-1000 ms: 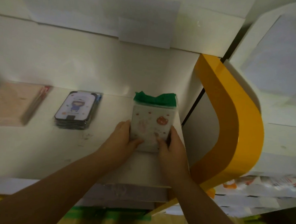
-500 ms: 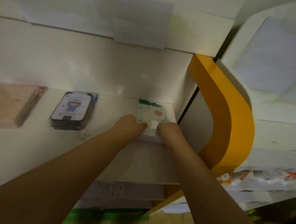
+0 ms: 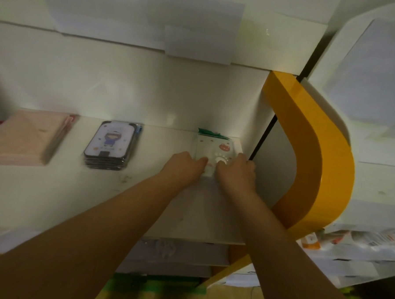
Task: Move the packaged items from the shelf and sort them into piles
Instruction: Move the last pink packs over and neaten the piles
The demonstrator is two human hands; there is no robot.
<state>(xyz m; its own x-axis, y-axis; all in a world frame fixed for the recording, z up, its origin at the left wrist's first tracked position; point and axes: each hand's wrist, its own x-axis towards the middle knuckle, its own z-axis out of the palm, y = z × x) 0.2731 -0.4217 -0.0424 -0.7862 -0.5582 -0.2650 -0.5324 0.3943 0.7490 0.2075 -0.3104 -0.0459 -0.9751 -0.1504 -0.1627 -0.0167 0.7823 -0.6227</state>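
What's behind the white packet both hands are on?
A strip of green packaging shows just behind the white packet, near the shelf's back wall. The left hand and right hand hide the packet's near edge, so anything beneath stays unseen.

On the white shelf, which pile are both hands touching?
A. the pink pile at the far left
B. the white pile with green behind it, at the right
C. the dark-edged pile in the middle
B: the left hand and right hand both rest on the white pile near the yellow post.

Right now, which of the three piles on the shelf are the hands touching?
The white pile at the right end, green showing behind it; both hands rest on it.
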